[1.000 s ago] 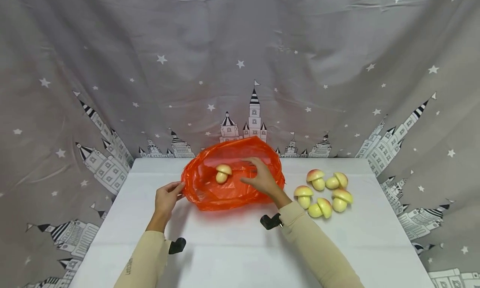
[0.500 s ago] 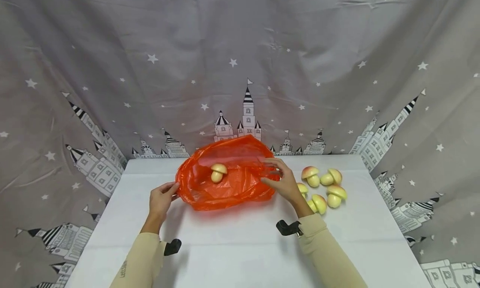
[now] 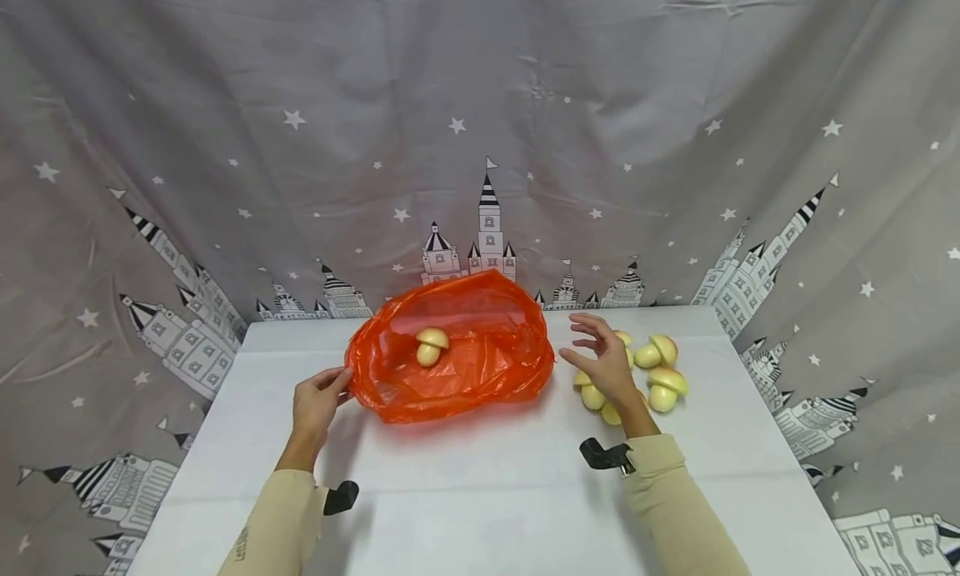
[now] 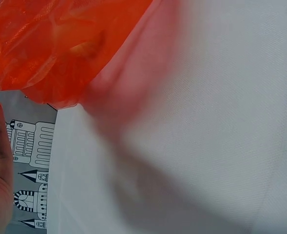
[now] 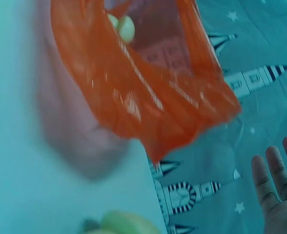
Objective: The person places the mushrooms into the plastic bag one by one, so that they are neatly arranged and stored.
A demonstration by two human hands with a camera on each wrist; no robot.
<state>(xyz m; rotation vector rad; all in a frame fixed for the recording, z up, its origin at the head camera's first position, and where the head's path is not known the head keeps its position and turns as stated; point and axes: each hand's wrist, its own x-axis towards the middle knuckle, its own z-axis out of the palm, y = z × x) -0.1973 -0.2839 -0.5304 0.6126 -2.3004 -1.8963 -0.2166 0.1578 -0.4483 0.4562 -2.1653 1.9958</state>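
My left hand pinches the left rim of a thin, see-through red plastic bag, its mouth spread wide toward me. One toy mushroom, yellow with a tinted cap, lies inside the bag. In the left wrist view, a fingertip of the left hand meets the gathered plastic. Right of the bag, my right hand is held with fingers spread and nothing in them, overlapping a group of similar mushrooms. Two of these, a back one and a front one, show fully; the hand partly hides the others.
A white-covered table lies under everything. Behind it hangs a grey curtain printed with stars and castles. Each wrist carries a black camera mount, the right one standing off the beige sleeve.
My right hand has moved from over the bag's opening to the right, over the mushrooms. My left hand keeps hold of the rim. The head view has shifted slightly.
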